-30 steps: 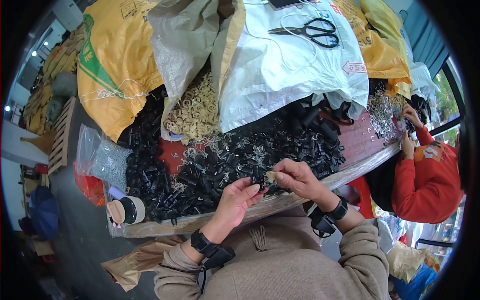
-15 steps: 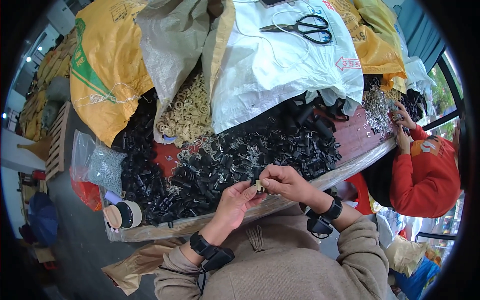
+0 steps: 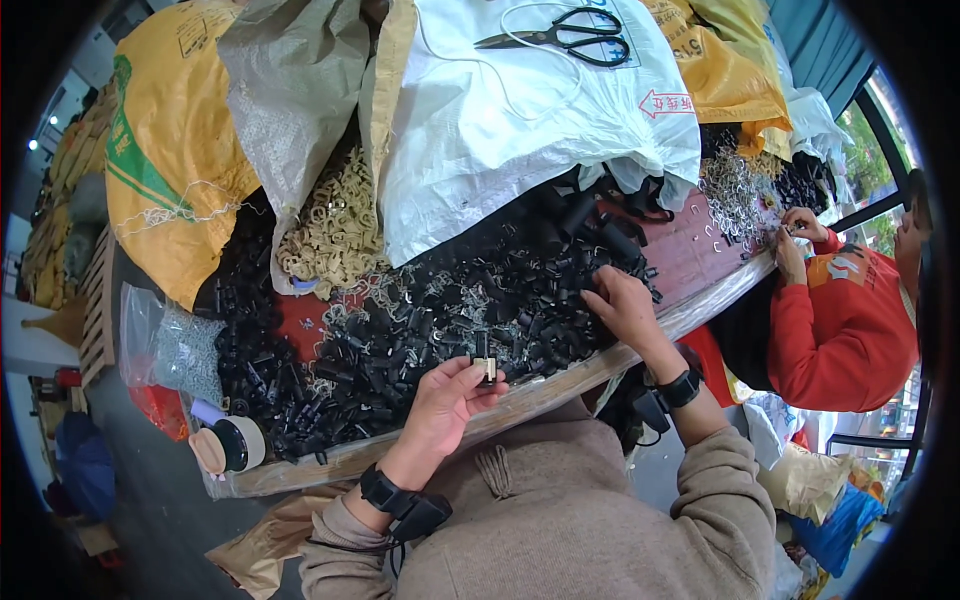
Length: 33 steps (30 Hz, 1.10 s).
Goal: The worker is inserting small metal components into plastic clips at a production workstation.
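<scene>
Between the thumb and fingers of my left hand (image 3: 447,402) is a small beige-and-black plastic part (image 3: 486,369), held upright above the table's near edge. My right hand (image 3: 626,308) reaches over the right side of a heap of small black plastic parts (image 3: 400,345). Its thumb and forefinger are apart at the parts, and I see nothing held between them. Small silvery metal clips (image 3: 345,325) lie mixed among the black parts.
Bags stand along the back: yellow (image 3: 185,150), grey spilling beige rings (image 3: 335,225), and white with black scissors (image 3: 565,38) on top. A lidded cup (image 3: 240,443) sits at the left corner. At right, a person in red (image 3: 835,335) handles small parts beside metal clips (image 3: 735,195).
My right hand has left the beige-and-black part and moved right and forward to the black heap. The part stays in my left hand, which has shifted slightly left. The whole view has shifted too.
</scene>
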### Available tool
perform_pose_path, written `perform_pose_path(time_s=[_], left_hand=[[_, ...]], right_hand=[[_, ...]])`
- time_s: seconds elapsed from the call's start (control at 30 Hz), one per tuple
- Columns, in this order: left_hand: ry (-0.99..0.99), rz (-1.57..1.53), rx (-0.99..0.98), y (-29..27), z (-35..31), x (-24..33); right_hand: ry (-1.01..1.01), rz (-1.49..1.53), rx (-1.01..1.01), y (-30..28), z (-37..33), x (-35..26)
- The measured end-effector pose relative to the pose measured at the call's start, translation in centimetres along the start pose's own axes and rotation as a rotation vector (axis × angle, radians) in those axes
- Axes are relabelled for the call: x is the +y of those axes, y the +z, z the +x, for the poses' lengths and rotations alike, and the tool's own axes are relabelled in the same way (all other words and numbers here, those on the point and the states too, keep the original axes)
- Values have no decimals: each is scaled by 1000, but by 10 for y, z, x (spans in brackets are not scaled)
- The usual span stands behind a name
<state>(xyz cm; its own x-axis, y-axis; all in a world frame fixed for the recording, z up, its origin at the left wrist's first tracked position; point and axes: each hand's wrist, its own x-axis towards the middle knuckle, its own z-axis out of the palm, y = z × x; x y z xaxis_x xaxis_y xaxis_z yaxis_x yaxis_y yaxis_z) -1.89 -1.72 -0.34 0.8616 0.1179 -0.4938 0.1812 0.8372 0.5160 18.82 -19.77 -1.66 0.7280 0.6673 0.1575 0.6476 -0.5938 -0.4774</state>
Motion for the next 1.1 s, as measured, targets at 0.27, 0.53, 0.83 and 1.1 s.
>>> perform_pose_path(time_s=[0.27, 0.53, 0.83, 1.1], left_hand=[[29, 7, 17, -2, -3, 1], [45, -17, 28, 6, -1, -1], [19, 0, -26, 15, 2, -2], [9, 21, -6, 15, 4, -4]], right_hand=[[9, 224, -23, 2, 2, -4], [250, 1108, -289, -6, -2, -29], [255, 1370, -646, 5, -11, -86], [148, 1287, -354, 20, -25, -104]])
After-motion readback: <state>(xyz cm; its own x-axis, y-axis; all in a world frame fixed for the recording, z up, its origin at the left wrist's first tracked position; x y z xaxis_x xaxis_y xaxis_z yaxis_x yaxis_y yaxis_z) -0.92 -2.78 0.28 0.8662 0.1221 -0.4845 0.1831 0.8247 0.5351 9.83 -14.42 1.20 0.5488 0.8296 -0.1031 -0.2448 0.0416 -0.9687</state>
